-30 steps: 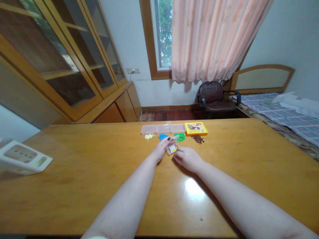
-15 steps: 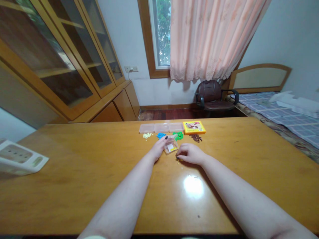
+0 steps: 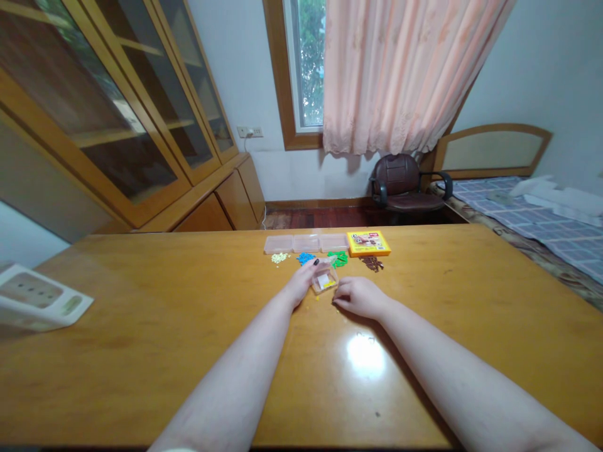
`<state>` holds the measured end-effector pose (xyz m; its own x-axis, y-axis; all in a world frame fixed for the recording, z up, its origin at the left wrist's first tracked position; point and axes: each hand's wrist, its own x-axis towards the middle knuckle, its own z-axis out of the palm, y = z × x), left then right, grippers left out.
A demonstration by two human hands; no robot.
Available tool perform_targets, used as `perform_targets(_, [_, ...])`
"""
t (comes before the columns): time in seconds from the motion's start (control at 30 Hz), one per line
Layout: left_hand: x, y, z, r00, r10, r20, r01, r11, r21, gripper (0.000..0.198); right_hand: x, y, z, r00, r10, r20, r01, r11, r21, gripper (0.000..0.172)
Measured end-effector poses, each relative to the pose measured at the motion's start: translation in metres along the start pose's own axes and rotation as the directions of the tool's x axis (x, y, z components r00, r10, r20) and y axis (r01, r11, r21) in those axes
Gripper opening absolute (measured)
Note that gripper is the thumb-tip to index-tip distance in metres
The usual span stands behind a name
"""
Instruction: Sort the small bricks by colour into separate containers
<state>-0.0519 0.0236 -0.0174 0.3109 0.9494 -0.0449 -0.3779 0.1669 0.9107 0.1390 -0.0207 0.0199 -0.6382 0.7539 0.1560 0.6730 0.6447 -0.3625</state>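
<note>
My left hand is wrapped round the side of a small clear plastic box, its thumb on the upper edge. Inside the box show a white slip and some yellow bits. Right beside the box, my right hand rests low on the table with its fingers curled together; anything between the fingertips is hidden. A few tiny yellow pieces lie on the wood between the hands. Just beyond my left hand are a blue pile and a green pile of small pieces.
Clear trays stand in a row at the table's far edge, next to a yellow box. Cream pieces and brown pieces lie in front. A white container stands at the left; a chair is behind the table.
My right hand's fingers have closed in and shifted slightly at the tabletop. The yellow bits by its fingertips now look fewer, with some lying nearer the box. My left hand still holds the box.
</note>
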Motion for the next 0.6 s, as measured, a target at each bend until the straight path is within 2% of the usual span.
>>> perform_targets(0.2, [0.001,0.000,0.000,1.000,-0.002,-0.002,0.002,1.000,-0.020,0.043,0.000,0.001,-0.002,0.999,-0.005,-0.047,0.006,1.000,0.016,0.017])
perform_targets(0.33, [0.001,0.004,0.004,1.000,-0.022,0.011,0.022,0.998,-0.054,0.044,0.001,-0.009,-0.002,0.995,-0.026,-0.099,0.024,1.000,-0.021,0.020])
perform_targets(0.5, [0.002,0.018,0.000,1.000,-0.018,-0.016,0.015,0.989,-0.147,0.042,0.003,-0.032,0.002,0.987,-0.160,-0.026,0.159,0.986,-0.051,0.023])
perform_targets(0.6, [0.002,0.032,-0.010,0.995,0.046,-0.092,-0.062,0.981,-0.181,0.043,0.003,-0.049,0.004,0.981,-0.195,0.008,0.195,0.978,-0.076,0.032])
